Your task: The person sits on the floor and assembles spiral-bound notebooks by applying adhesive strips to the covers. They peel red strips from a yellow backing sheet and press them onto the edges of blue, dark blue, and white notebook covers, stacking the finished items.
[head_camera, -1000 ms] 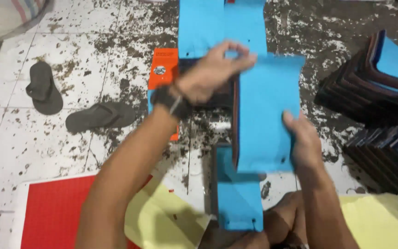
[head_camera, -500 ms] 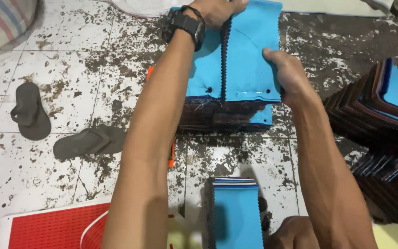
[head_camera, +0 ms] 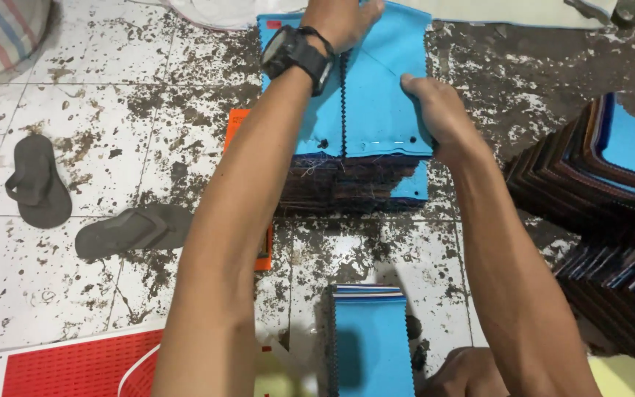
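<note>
- Our left hand (head_camera: 343, 18), with a black watch (head_camera: 297, 55), presses flat and open on the blue fabric piece (head_camera: 380, 95).
- Our right hand (head_camera: 431, 110) pinches its right edge.
- It lies on a stack of swatches (head_camera: 347, 184) on the dirty tiled floor (head_camera: 112, 110).
- Two dark sandals (head_camera: 75, 213) lie left; more swatch piles (head_camera: 604, 191) lie right, another blue stack (head_camera: 371, 338) near us.

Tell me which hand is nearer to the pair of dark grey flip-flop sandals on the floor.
Left. The left hand rests on the top edge of the blue fabric stack, nearer the sandals; the right hand grips the stack's far side.
</note>
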